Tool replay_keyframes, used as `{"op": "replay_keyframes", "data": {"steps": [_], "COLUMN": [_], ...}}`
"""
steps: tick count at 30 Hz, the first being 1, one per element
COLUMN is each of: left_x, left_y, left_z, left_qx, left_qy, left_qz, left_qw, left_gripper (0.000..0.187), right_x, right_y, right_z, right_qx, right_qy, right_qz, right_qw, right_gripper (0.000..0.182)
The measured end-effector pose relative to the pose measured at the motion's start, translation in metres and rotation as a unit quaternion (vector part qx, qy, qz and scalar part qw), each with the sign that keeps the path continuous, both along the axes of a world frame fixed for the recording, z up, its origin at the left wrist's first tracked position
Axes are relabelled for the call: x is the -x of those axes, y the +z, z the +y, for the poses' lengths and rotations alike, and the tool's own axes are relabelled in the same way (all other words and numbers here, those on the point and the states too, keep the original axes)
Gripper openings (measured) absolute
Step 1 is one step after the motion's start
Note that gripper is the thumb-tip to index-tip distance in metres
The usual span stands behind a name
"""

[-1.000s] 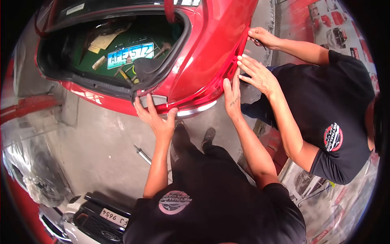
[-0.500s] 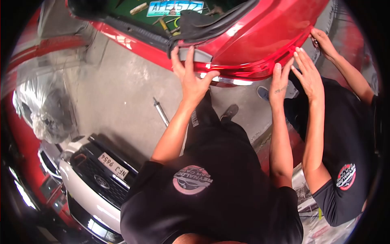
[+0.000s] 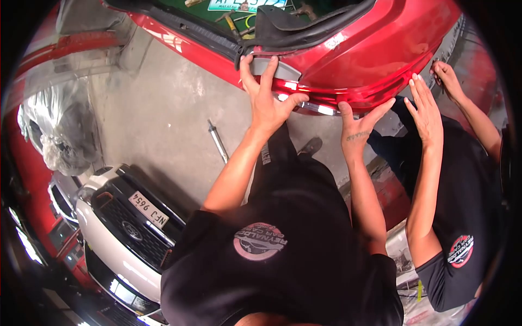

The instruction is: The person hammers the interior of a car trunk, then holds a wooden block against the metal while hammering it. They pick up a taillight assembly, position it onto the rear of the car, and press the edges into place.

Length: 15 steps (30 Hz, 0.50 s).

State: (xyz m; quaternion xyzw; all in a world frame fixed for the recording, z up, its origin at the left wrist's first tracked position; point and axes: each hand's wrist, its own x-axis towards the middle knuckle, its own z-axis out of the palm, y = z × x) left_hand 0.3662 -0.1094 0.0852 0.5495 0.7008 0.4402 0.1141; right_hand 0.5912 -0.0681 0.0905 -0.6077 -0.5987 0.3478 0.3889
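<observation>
At the corner of a red car body [image 3: 359,54], my left hand [image 3: 265,103] is spread open. Two of its fingertips rest on a grey piece [image 3: 287,70], and its thumb touches the edge of a glossy red tail light [image 3: 340,98]. My right hand [image 3: 358,127] is held at the lower edge of that light, thumb up and fingers stretched out; some of its fingers are hidden from view. To the right, a co-worker's flat hand [image 3: 426,111] presses near the light's far end. The co-worker's other hand [image 3: 448,80] is curled by the car's side.
Inside the car's opening lie a licence plate [image 3: 247,5], a hammer [image 3: 232,24] and other tools. A metal cylinder [image 3: 217,140] lies on the concrete floor [image 3: 168,103]. A white car front [image 3: 103,233] is at lower left, beneath a plastic-wrapped bundle [image 3: 57,127].
My right hand has slid left along the light, its thumb now wide of the fingers. The co-worker's far hand has drawn off the car's edge. The view has shifted slightly.
</observation>
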Motion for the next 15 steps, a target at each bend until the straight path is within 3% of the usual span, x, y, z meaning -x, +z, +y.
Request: {"op": "replay_keyframes", "data": {"steps": [5, 10, 15], "left_x": [0.001, -0.003, -0.007], "left_y": [0.007, 0.001, 0.014], "left_z": [-0.006, -0.001, -0.004], "left_qx": [0.048, 0.017, 0.018], "left_qy": [-0.003, 0.025, 0.035], "left_qz": [-0.011, 0.005, -0.069], "left_qw": [0.999, 1.0, 0.997], "left_gripper": [0.113, 0.111, 0.119], "right_x": [0.001, 0.001, -0.003], "right_y": [0.007, 0.0, 0.005], "right_z": [-0.003, -0.001, -0.006], "right_qx": [0.009, -0.003, -0.008], "right_qy": [0.001, -0.009, 0.006], "right_qz": [-0.011, -0.003, -0.025], "right_qw": [1.0, 1.0, 1.0], "right_gripper": [0.138, 0.139, 0.14]}}
